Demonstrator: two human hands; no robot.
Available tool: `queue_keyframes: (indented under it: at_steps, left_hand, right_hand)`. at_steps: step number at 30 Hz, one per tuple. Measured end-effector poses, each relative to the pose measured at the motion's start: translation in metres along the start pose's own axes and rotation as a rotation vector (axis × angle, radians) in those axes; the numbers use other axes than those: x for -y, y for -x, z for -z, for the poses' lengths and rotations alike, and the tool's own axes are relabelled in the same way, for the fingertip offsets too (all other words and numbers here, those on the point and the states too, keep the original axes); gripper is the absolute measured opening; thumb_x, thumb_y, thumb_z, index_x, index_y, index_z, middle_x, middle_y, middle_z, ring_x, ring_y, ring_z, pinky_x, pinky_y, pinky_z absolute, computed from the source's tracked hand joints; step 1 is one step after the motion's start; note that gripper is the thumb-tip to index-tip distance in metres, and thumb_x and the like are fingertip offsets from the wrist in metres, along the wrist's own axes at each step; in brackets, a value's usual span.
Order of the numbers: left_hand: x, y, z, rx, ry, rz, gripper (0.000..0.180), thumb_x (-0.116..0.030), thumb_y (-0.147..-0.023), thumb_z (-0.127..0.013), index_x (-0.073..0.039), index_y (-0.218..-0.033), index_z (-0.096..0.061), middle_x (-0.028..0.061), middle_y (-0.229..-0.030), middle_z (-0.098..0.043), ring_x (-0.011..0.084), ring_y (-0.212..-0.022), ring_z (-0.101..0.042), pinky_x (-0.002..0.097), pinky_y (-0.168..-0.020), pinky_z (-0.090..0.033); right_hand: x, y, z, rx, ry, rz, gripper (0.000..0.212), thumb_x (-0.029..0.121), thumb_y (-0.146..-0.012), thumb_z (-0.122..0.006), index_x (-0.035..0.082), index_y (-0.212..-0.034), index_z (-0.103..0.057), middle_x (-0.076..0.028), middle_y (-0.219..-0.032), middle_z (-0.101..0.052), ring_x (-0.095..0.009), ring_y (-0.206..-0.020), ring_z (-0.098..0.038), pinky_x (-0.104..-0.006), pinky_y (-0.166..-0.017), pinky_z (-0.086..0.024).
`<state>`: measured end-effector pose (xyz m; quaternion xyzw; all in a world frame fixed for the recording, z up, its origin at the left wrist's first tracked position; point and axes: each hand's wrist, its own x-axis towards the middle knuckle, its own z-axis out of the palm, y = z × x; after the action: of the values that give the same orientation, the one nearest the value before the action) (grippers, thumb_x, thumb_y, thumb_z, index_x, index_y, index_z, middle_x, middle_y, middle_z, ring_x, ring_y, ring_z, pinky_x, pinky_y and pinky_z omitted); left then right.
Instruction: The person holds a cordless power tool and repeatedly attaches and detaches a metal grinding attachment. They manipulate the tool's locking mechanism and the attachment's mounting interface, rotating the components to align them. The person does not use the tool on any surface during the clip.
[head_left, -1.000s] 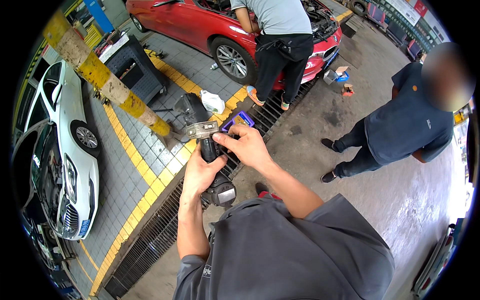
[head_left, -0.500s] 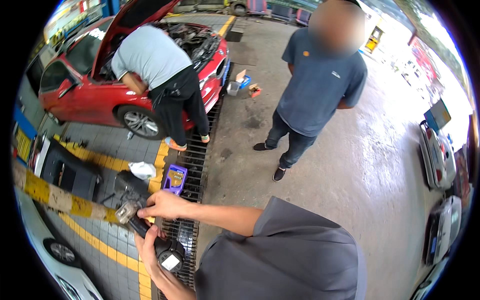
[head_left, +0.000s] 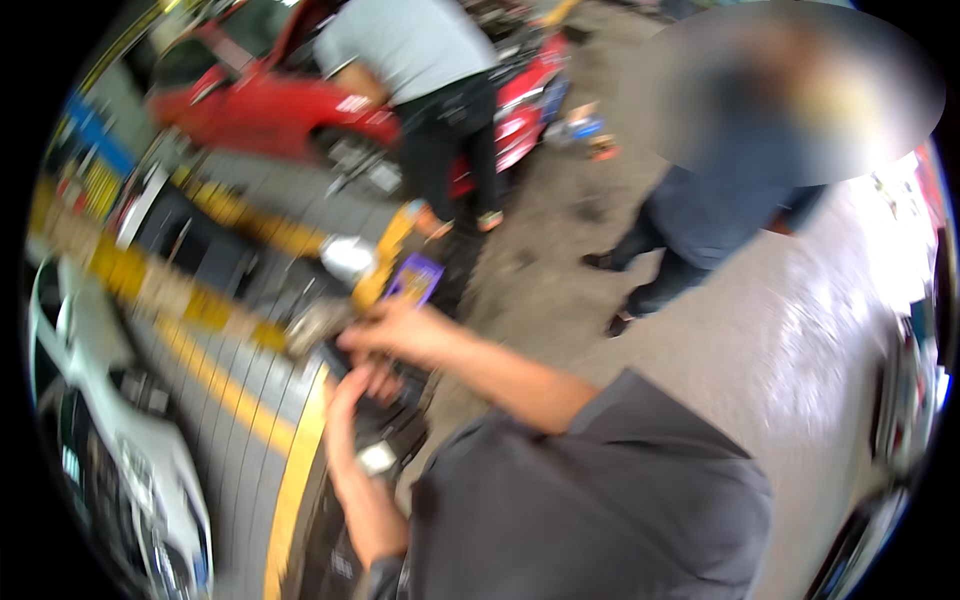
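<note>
A cordless power tool (head_left: 318, 328) with a grey head, black body and chunky black battery end is held out in front of me, blurred by motion. My left hand (head_left: 345, 405) wraps the black body from below, near the battery end. Above it, my right hand (head_left: 408, 333) closes its fingers on the tool's neck just behind the head. What the fingertips touch in detail is smeared. Beyond my hands stands a purple container (head_left: 415, 279) by the floor grating, with a white bundle (head_left: 349, 259) to its left.
A person (head_left: 410, 60) leans into the open-hooded red car (head_left: 270, 105). Another person in dark blue (head_left: 730, 215) stands at right. A yellow-striped beam (head_left: 165, 290) crosses at left, near a pale car (head_left: 150, 450). Small boxes (head_left: 583, 128) lie on the floor ahead.
My view has swung left, so the scene shifts rightward and upward and blurs. More of the pale car shows. Both hands keep hold of the power tool.
</note>
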<state>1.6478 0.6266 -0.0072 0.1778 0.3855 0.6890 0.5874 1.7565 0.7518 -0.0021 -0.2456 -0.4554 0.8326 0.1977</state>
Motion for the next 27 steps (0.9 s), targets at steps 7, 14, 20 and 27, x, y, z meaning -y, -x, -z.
queue_keyframes:
  at_steps: [7, 14, 20, 27]
  left_hand:
    - [-0.006, 0.013, 0.005, 0.264, 0.168, 0.03, 0.028, -0.026, -0.089, -0.071, -0.012, -0.104, -0.052, -0.0027, -0.072, -0.047, 0.0134, -0.069, -0.049, 0.0336, -0.075, -0.049]
    - [0.002, 0.004, -0.002, 0.321, 0.335, 0.002, 0.027, -0.026, -0.088, -0.072, -0.012, -0.103, -0.053, -0.0015, -0.069, -0.049, 0.0156, -0.067, -0.054, 0.0382, -0.076, -0.054]
    - [0.007, 0.002, 0.007, 0.44, 0.448, -0.005, 0.029, -0.029, -0.088, -0.071, -0.011, -0.103, -0.054, -0.0029, -0.068, -0.05, 0.0159, -0.07, -0.056, 0.049, -0.091, -0.061]
    - [0.007, 0.009, -0.006, 0.428, 0.523, -0.048, 0.029, -0.031, -0.086, -0.069, -0.012, -0.102, -0.053, -0.0058, -0.066, -0.05, 0.0147, -0.068, -0.056, 0.0506, -0.089, -0.062]
  right_hand:
    - [-0.029, -0.007, 0.008, 0.093, -0.114, 0.007, 0.022, 0.021, -0.101, -0.073, 0.001, -0.108, -0.064, -0.008, -0.084, -0.072, -0.02, -0.068, -0.071, -0.0335, -0.063, -0.06]
    - [-0.021, -0.012, 0.018, 0.224, -0.305, -0.042, 0.025, 0.021, -0.102, -0.072, 0.001, -0.112, -0.062, -0.012, -0.091, -0.075, -0.02, -0.076, -0.073, -0.033, -0.064, -0.061]
    - [-0.02, -0.013, 0.018, 0.399, -0.391, -0.115, 0.029, 0.024, -0.103, -0.069, 0.002, -0.121, -0.061, -0.013, -0.098, -0.077, -0.024, -0.08, -0.077, -0.0371, -0.066, -0.063]
    - [-0.03, -0.022, 0.018, 0.459, -0.479, -0.145, 0.034, 0.025, -0.103, -0.069, 0.002, -0.127, -0.06, -0.014, -0.103, -0.077, -0.024, -0.084, -0.077, -0.0366, -0.068, -0.064]
